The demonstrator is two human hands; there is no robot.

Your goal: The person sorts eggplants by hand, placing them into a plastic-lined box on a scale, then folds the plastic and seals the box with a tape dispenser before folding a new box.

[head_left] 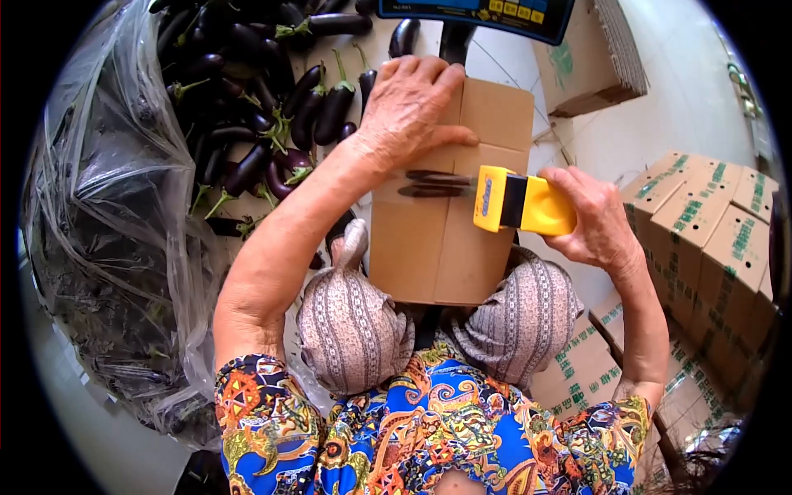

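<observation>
A cardboard box (404, 247) lies closed across my lap, between my knees. My left hand (412, 103) grips its far end, fingers curled over the edge and thumb stretched along the top. My right hand (598, 219) is closed around the rear of a yellow tape dispenser (549, 206) with a black band. The dispenser's front overlaps the right side of the box in this view. Just left of it, long dark shapes (437, 183) show on the box's surface.
A pile of eggplants (247, 124) covers the floor at the left, beside clear plastic sheeting (107, 247). A scale's display (495, 15) stands ahead. Flattened cartons (590, 62) are at the upper right. Packed boxes with green print (701, 214) are stacked on the right.
</observation>
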